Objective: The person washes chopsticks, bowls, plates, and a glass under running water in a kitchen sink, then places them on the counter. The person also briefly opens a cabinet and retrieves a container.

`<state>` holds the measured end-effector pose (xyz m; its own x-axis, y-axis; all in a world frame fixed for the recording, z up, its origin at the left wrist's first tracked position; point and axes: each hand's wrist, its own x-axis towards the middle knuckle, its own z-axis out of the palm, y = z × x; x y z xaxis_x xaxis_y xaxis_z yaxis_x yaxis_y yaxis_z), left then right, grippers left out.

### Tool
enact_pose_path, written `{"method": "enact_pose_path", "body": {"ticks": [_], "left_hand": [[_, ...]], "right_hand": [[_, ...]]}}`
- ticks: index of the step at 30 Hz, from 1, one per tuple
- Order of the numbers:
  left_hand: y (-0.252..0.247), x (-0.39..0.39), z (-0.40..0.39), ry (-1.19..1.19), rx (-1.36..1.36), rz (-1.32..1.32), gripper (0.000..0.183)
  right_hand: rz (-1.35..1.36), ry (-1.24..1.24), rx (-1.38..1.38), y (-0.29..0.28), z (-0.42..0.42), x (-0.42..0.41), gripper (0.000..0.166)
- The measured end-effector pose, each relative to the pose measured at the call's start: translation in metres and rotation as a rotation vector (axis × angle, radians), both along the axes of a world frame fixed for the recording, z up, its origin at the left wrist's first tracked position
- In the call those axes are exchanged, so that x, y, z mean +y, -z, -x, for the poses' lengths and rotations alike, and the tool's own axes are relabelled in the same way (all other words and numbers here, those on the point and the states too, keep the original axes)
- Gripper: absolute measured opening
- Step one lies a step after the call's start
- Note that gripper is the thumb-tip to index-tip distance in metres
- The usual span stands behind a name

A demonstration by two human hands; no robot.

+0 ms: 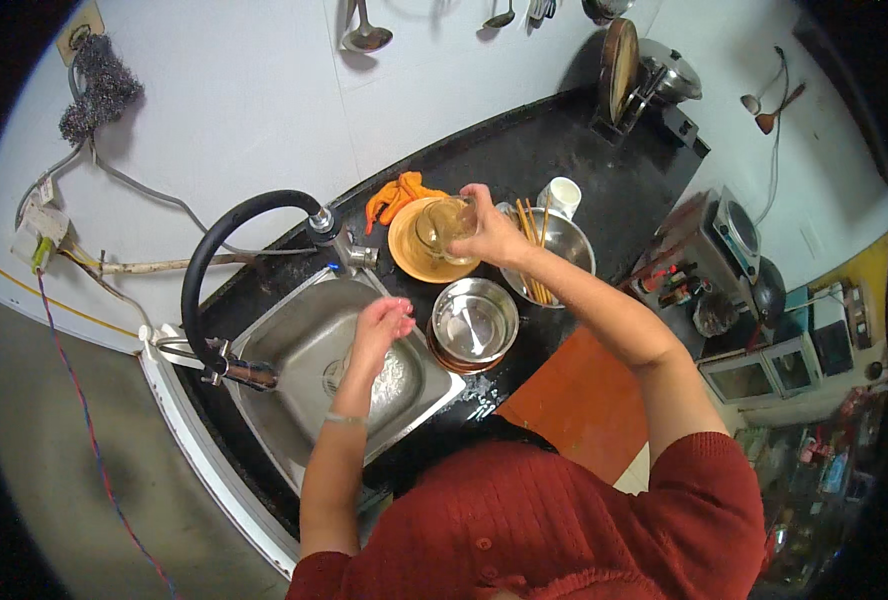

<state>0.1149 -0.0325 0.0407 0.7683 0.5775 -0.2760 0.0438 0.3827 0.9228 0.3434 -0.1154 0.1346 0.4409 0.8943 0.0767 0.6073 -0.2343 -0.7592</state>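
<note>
My right hand [489,229] grips a clear glass vessel [438,225] by its side, over a stack of yellow-orange plates [406,251]. Above the stainless steel sink [294,322], my left hand [384,326] is raised with its fingers curled; whether it holds anything does not show. A steel bowl [475,319] stands on brownish dishes beside the sink's right rim. Right of the plates, a larger steel bowl [575,244] has several wooden chopsticks [535,240] in it, and a white mug [562,195] stands behind. An orange cloth [399,196] lies behind the plates.
A black flexible faucet [215,240] arches over the sink's left side. Water drops lie on the dark counter [481,397] at the sink's right corner. At the far right back stand a round wooden board [620,67] and a lidded steel pot [673,71]. Ladles [367,37] hang on the wall.
</note>
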Motion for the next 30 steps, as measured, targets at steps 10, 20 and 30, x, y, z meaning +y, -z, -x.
{"method": "enact_pose_path", "body": {"ticks": [10, 20, 30], "left_hand": [[0.019, 0.021, -0.121, -0.023, 0.334, -0.602, 0.022], [0.008, 0.049, -0.129, -0.066, 0.696, -1.16, 0.011], [0.027, 0.039, -0.105, -0.238, 0.261, -1.256, 0.026]], "right_hand": [[0.173, 0.044, -0.201, 0.048, -0.006, 0.001, 0.082], [0.02, -0.099, -0.119, 0.073, -0.013, 0.008, 0.078], [0.225, -0.153, -0.393, 0.049, -0.023, 0.009, 0.078]]}}
